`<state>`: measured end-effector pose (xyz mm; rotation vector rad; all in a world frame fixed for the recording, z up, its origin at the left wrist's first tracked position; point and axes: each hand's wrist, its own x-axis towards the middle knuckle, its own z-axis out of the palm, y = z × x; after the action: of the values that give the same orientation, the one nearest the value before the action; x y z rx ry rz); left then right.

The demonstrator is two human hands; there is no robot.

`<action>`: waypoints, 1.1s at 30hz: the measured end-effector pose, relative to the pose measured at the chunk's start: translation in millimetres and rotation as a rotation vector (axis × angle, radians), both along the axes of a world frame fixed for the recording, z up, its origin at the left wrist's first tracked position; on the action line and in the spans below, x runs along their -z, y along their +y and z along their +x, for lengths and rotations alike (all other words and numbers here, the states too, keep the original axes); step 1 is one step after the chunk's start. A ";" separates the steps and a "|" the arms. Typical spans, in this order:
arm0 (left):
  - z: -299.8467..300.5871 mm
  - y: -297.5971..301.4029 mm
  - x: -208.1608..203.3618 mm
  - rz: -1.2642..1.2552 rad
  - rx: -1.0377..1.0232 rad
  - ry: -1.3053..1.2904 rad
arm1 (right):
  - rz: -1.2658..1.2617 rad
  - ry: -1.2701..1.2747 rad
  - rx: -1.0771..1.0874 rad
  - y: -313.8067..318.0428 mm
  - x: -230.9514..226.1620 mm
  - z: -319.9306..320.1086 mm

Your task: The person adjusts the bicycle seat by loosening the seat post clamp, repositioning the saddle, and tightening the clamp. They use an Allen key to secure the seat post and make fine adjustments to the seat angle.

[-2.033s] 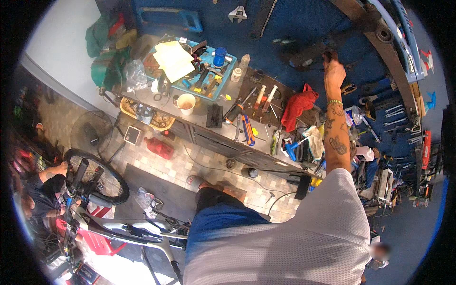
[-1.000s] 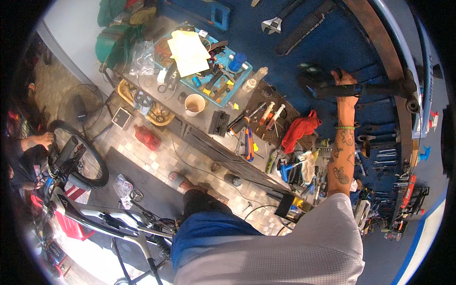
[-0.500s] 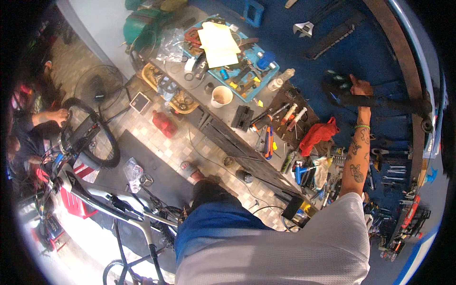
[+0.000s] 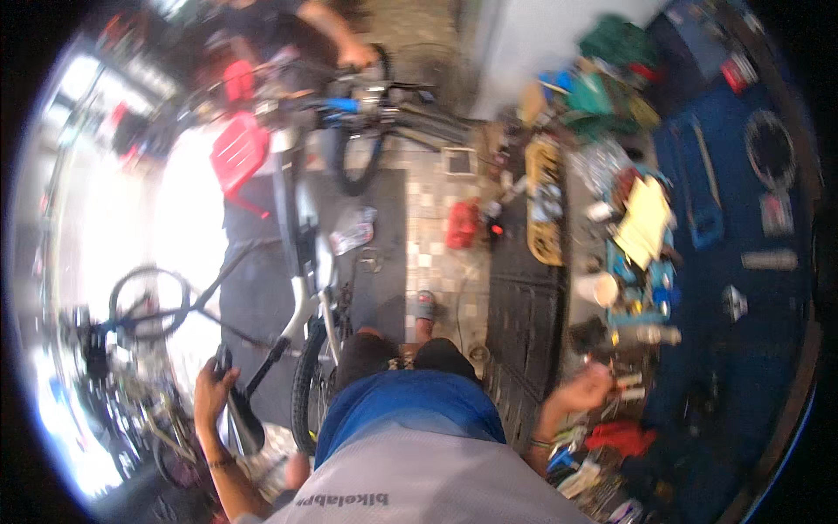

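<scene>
My left hand (image 4: 213, 389) is at the black saddle (image 4: 245, 423) of a white-framed bicycle (image 4: 302, 227), its fingers closed around the narrow front part. On the right, my right hand (image 4: 587, 389) is over the workbench edge, close to a few light-handled tools (image 4: 628, 381) and a red cloth (image 4: 621, 437). That hand is smeared by motion, so its fingers and anything in them do not show clearly.
Another person's hand (image 4: 356, 54) is near the bicycle's front end. A red plastic chair (image 4: 240, 155) stands beyond the frame. On the bench are a pale cup (image 4: 601, 289) and yellow paper (image 4: 644, 223). A red container (image 4: 463, 224) stands on the tiled floor.
My view has swung left. My right hand has come down from the blue tool wall to the bench edge. My left hand, unseen before, now shows at the saddle.
</scene>
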<state>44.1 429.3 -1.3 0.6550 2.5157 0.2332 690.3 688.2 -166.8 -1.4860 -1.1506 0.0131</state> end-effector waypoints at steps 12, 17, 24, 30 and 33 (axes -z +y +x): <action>-136.2 -137.6 30.0 0.294 -0.416 0.000 | -0.281 -1.216 -0.726 270.4 -138.6 -392.0; -259.2 -237.2 90.4 0.957 -0.720 0.113 | -0.445 -1.152 -0.709 279.6 -142.9 -426.8; -421.0 -185.7 126.3 0.881 -0.880 0.471 | -0.388 -1.121 -0.568 269.3 -148.2 -434.8; -471.1 -323.5 166.2 -0.230 -0.464 1.258 | -0.386 -1.095 -0.699 301.7 -98.2 -470.2; -495.6 -152.2 172.4 1.036 -0.944 0.701 | -0.384 -1.175 -0.496 277.5 -133.7 -417.0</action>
<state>-451.5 277.2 -173.6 -0.2806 3.0488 2.0088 273.4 965.6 -33.1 -1.4856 -2.5609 -0.3578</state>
